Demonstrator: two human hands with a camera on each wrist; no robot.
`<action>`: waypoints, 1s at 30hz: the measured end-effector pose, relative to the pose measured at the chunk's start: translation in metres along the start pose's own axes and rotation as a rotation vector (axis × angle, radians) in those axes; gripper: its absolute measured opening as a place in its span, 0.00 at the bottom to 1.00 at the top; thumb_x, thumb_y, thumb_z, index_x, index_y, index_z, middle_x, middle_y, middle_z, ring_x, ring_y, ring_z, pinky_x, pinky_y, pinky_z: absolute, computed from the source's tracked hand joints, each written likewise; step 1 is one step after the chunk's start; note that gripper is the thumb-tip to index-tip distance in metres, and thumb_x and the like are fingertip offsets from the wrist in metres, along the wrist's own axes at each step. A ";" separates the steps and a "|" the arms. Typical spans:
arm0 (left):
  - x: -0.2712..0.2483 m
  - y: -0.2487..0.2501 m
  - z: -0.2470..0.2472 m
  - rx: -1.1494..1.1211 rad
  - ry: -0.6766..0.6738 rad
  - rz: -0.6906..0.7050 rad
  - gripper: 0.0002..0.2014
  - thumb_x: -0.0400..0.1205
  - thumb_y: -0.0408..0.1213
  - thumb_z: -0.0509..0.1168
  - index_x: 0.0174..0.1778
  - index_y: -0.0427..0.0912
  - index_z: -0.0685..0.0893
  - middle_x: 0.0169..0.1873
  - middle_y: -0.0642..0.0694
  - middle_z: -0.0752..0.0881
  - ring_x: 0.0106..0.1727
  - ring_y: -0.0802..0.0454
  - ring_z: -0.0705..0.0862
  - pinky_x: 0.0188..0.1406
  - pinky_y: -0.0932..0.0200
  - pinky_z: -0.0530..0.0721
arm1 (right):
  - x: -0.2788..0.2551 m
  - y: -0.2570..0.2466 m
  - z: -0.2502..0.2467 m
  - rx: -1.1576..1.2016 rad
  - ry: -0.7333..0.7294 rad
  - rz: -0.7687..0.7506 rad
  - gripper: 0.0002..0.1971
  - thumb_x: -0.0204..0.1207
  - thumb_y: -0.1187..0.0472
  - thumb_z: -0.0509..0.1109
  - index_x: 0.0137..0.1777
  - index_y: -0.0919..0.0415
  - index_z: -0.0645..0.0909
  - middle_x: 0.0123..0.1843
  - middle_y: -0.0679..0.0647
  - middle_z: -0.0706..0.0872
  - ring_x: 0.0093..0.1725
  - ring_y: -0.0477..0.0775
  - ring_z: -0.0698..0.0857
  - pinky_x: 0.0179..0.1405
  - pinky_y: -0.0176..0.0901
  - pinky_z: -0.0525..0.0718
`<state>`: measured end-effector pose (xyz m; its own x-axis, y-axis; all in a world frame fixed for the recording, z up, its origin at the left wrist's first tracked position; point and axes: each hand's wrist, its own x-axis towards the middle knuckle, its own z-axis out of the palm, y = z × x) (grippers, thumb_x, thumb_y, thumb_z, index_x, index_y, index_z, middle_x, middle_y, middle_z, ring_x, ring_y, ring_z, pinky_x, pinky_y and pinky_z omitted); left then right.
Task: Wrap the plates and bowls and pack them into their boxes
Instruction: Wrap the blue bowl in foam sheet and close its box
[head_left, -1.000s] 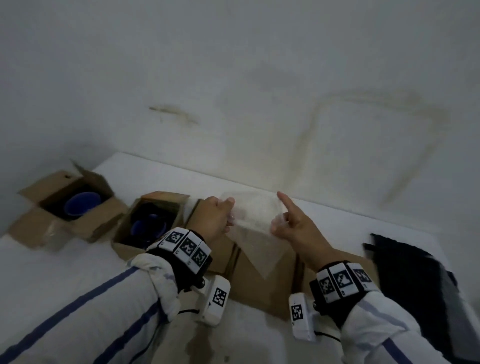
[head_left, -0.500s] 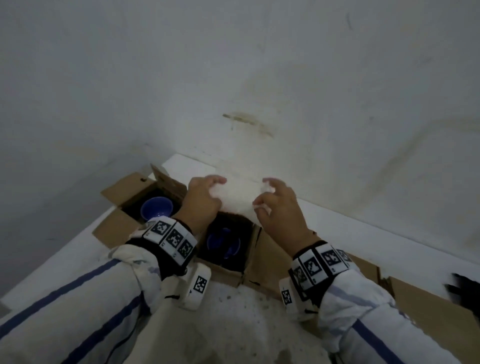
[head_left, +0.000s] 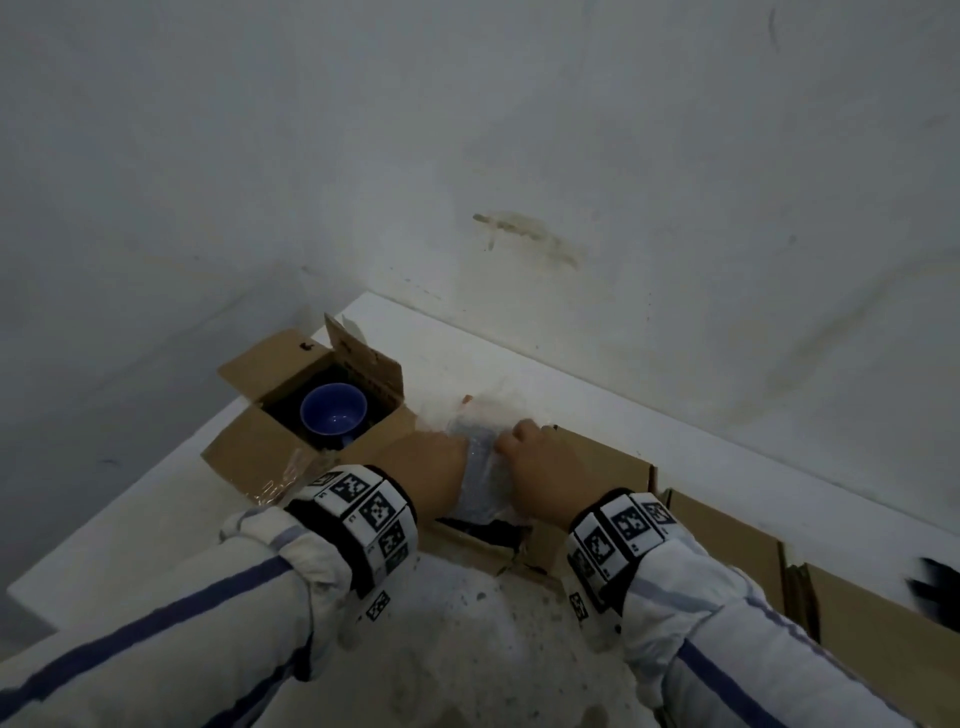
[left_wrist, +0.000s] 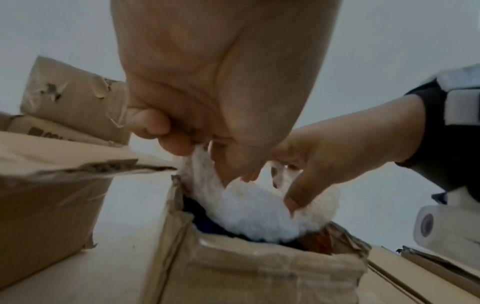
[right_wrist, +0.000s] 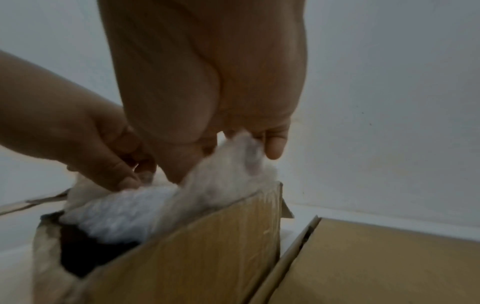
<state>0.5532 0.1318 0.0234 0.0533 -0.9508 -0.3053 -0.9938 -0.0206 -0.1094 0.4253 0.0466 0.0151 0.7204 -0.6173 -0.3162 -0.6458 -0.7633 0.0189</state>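
A white foam wrap sheet (head_left: 485, 415) lies pushed into the open middle cardboard box (head_left: 470, 540), over a dark blue dish that shows only faintly through it. My left hand (head_left: 441, 460) pinches the sheet's left side at the box mouth. My right hand (head_left: 519, 441) pinches its right side. In the left wrist view the sheet (left_wrist: 252, 214) bulges down into the box (left_wrist: 259, 273) between both hands. The right wrist view has the sheet (right_wrist: 135, 209) draped over the box wall (right_wrist: 197, 246). A second open box (head_left: 270, 447) on the left holds an unwrapped blue bowl (head_left: 333, 415).
Flattened cardboard pieces (head_left: 727, 545) lie to the right along the white wall (head_left: 623, 208). The boxes stand on a white table (head_left: 130, 530) set in a corner. A dark object (head_left: 935, 592) sits at the right edge.
Both hands carried the sheet left from above the flat cardboard and lowered it into the middle box, covering the blue dish that showed there before.
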 end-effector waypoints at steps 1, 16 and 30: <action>-0.001 0.000 -0.001 -0.043 -0.017 -0.030 0.14 0.84 0.32 0.56 0.65 0.37 0.73 0.59 0.38 0.82 0.58 0.40 0.82 0.51 0.55 0.75 | 0.000 -0.002 0.000 -0.078 -0.031 0.005 0.27 0.74 0.59 0.69 0.73 0.60 0.68 0.70 0.60 0.70 0.67 0.63 0.72 0.64 0.51 0.74; 0.016 0.014 0.028 -0.018 0.059 -0.024 0.28 0.87 0.46 0.48 0.82 0.37 0.56 0.81 0.39 0.63 0.84 0.38 0.47 0.81 0.36 0.37 | 0.003 -0.008 0.021 -0.093 -0.076 -0.009 0.37 0.74 0.51 0.67 0.79 0.59 0.56 0.79 0.58 0.66 0.76 0.59 0.70 0.76 0.70 0.44; 0.027 0.006 0.033 -0.028 0.058 0.088 0.34 0.82 0.43 0.58 0.81 0.35 0.55 0.75 0.36 0.68 0.77 0.39 0.64 0.81 0.43 0.40 | 0.026 -0.016 0.020 -0.066 -0.238 0.045 0.34 0.77 0.49 0.66 0.79 0.62 0.61 0.75 0.57 0.73 0.77 0.59 0.68 0.78 0.71 0.39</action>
<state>0.5517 0.1164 -0.0166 -0.0397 -0.9654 -0.2576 -0.9967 0.0565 -0.0580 0.4494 0.0466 -0.0126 0.6064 -0.5948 -0.5277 -0.6523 -0.7517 0.0978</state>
